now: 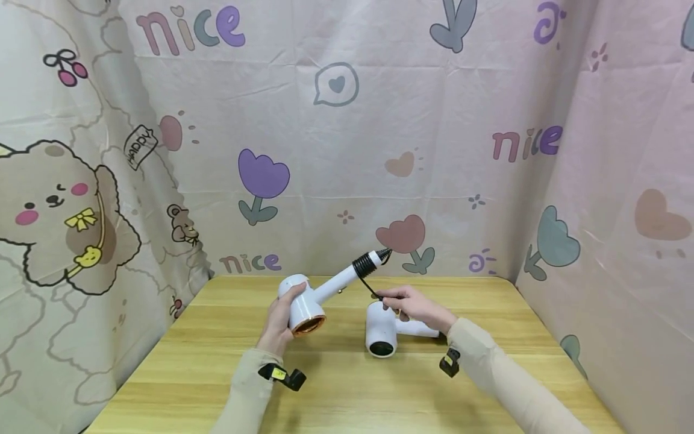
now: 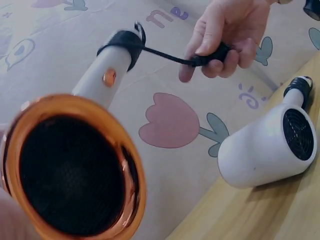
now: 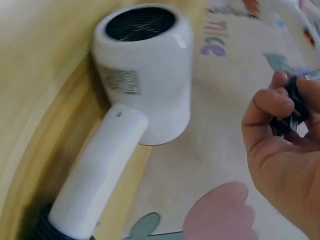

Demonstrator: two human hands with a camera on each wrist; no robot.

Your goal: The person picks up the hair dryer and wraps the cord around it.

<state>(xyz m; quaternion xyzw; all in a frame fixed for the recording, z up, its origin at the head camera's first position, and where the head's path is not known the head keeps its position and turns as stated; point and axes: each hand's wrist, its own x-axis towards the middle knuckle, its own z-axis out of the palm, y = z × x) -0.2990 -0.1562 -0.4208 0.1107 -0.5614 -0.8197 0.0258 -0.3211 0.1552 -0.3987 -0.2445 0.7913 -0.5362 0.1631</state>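
Note:
My left hand [image 1: 279, 319] grips the barrel of a white hair dryer [image 1: 335, 285], held above the table with its handle slanting up to the right. The barrel has a copper-coloured rim [image 2: 136, 172] around a dark mesh end. Black cord [image 1: 364, 266] is wound round the handle's far end. A loose stretch of it runs to my right hand [image 1: 416, 306], which pinches the black plug [image 2: 218, 54] between thumb and fingers. Beneath that hand, a second white hair dryer [image 1: 381, 328] lies on the table, its handle pointing right; cord wraps this handle's end too.
The wooden table [image 1: 336, 392] carries the second dryer. A printed fabric curtain [image 1: 336, 150] stands behind the table and along both sides. A black wrist camera [image 1: 284, 375] is strapped over the left sleeve, another camera [image 1: 450, 361] over the right.

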